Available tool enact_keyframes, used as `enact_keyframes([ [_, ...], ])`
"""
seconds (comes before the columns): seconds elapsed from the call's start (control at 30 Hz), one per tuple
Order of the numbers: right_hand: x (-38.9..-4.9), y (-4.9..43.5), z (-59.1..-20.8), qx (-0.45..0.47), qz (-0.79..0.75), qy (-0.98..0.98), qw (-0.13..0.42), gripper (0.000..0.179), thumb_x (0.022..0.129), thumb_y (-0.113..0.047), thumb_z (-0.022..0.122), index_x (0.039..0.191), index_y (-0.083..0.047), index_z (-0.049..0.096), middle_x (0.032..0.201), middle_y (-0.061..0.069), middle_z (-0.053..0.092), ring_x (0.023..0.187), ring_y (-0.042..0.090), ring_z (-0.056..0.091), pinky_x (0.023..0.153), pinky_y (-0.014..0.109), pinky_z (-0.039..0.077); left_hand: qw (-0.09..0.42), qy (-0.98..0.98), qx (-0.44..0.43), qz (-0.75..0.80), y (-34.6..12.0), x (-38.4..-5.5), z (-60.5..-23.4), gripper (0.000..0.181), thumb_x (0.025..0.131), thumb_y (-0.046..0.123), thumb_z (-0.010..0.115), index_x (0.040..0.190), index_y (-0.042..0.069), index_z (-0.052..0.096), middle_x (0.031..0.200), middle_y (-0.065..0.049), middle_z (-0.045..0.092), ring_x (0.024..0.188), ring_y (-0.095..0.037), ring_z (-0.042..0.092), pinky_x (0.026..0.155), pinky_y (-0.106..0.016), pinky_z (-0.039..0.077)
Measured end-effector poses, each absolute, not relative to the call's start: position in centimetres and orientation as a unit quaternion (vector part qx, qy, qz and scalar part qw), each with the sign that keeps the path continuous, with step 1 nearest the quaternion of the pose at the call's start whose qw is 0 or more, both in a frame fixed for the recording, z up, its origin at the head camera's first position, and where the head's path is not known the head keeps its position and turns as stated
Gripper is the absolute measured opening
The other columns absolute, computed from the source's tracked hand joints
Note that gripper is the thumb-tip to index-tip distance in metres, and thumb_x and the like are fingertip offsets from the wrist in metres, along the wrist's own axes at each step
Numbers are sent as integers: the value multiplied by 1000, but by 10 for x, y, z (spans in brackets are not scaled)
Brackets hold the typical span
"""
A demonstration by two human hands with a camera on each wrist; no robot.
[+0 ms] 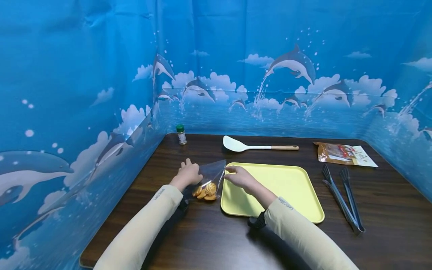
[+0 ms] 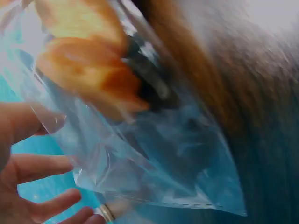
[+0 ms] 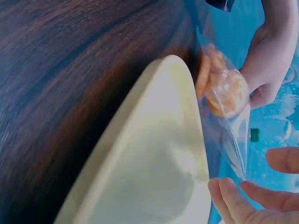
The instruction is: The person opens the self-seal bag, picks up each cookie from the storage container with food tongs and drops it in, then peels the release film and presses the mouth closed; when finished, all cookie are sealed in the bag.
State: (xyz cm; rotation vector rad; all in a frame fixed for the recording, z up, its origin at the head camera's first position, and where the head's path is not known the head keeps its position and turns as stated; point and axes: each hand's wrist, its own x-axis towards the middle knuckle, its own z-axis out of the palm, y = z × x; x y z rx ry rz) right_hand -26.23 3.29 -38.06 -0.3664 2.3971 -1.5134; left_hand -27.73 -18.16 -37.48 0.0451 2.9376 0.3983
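Note:
A clear plastic bag [image 1: 214, 170] with several round golden cookies [image 1: 210, 189] at its near end is between the two hands, left of the pale yellow tray [image 1: 270, 187]. My left hand [image 1: 187, 175] is at the bag's left side; in the left wrist view its thumb and index fingertips meet the bag's edge, with a gap between them and the other fingers spread. My right hand [image 1: 240, 177] reaches over the tray's left edge, fingertips close to the bag's far right edge. Whether those fingertips touch the film cannot be told. In the right wrist view, its thumb stands apart from the fingers.
A green-capped spice jar [image 1: 181, 135] stands at the back left. Behind the tray lies a white spatula [image 1: 236, 144] with a wooden handle. To the right are spread tongs [image 1: 344, 200] and a brown-and-white food packet [image 1: 345, 154]. A dolphin-print curtain [image 1: 216, 90] surrounds the dark table [image 1: 216, 240].

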Motion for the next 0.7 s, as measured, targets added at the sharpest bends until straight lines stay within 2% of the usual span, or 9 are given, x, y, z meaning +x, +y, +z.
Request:
enact_keyframes([
  [0.07,-260,43,-378,-129,-531,823,154,46,96,-11,54,138,8,48,141,26,50,125,38,54,106,47,43,61,987,12,147,-179,-275,-371,29,97,19,53,75,3,63,143,-32,30,123,-47,34,96,-54,38],
  [0.17,-259,65,-373,-130,-539,817,158,45,98,-10,52,139,9,45,141,29,48,121,38,58,105,45,45,14,985,12,173,-177,-272,-362,29,97,19,52,79,1,65,139,-29,35,121,-45,36,96,-54,39],
  [0.27,-259,95,-365,-127,-540,821,131,44,99,-11,51,139,8,46,139,29,49,118,38,60,101,43,49,-37,979,16,201,-175,-268,-351,31,98,21,51,102,-3,70,139,-28,39,125,-45,36,102,-54,36],
  [0.4,-260,138,-353,-108,-546,826,87,41,101,-10,49,138,7,47,137,29,49,117,39,60,96,40,52,-122,963,29,238,-175,-265,-341,40,99,22,52,126,-5,62,138,-25,44,126,-42,39,106,-53,34],
  [0.47,-259,157,-347,-91,-545,830,73,40,102,-11,47,139,6,46,137,28,48,116,39,59,95,38,53,-158,952,49,258,-174,-262,-339,35,98,21,55,123,-1,65,132,-21,49,121,-39,46,102,-52,39],
  [0.53,-257,173,-343,-72,-538,837,69,41,103,-14,45,140,4,45,138,27,47,117,37,59,94,38,53,-179,942,86,270,-174,-258,-340,27,95,19,59,113,2,70,123,-17,55,112,-36,53,94,-50,45],
  [0.63,-252,191,-338,-54,-532,843,69,42,104,-17,44,142,2,43,140,26,45,118,37,58,96,39,52,-167,938,154,263,-171,-254,-343,15,90,15,63,96,7,75,108,-9,62,99,-31,58,83,-46,49],
  [0.7,-249,200,-337,-48,-530,844,65,43,104,-18,44,142,2,42,141,26,45,119,37,58,97,40,51,-145,940,192,243,-168,-253,-345,13,89,13,65,92,8,77,104,-6,63,95,-29,57,79,-43,49],
])
